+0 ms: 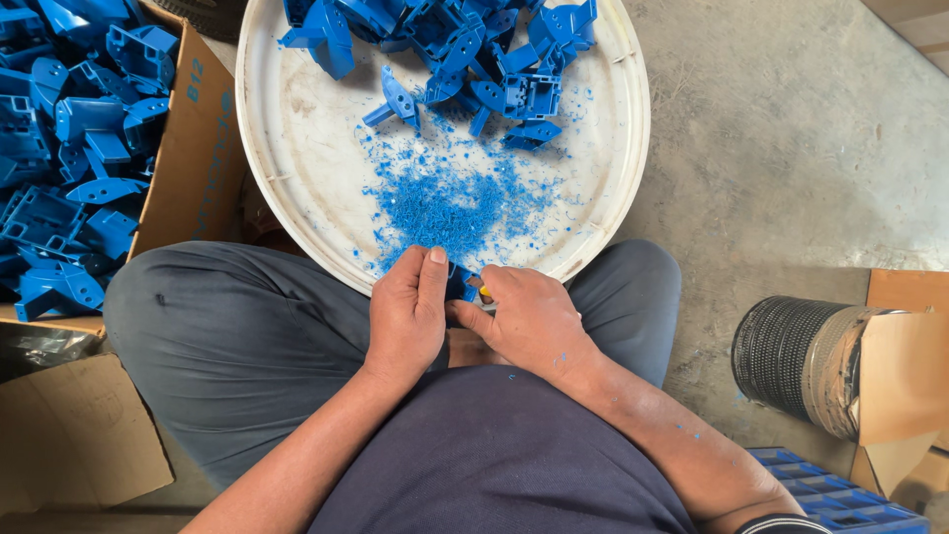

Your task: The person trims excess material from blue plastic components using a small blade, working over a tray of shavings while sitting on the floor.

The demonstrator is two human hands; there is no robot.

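Note:
My left hand (408,314) grips a small blue plastic part (459,284) just over the near rim of a round white tray (287,148). My right hand (529,318) is closed around a small tool with a yellow bit (484,291) pressed against the same part. Most of the part is hidden between my fingers. A heap of blue plastic shavings (445,203) lies on the tray right in front of my hands. Several blue plastic parts (465,49) are piled at the tray's far side.
A cardboard box (193,148) at the left holds several more blue parts (69,148). A dark ribbed cylinder (791,351) lies on the concrete floor at the right beside cardboard. A blue crate (840,494) shows at the bottom right. My knees flank the tray.

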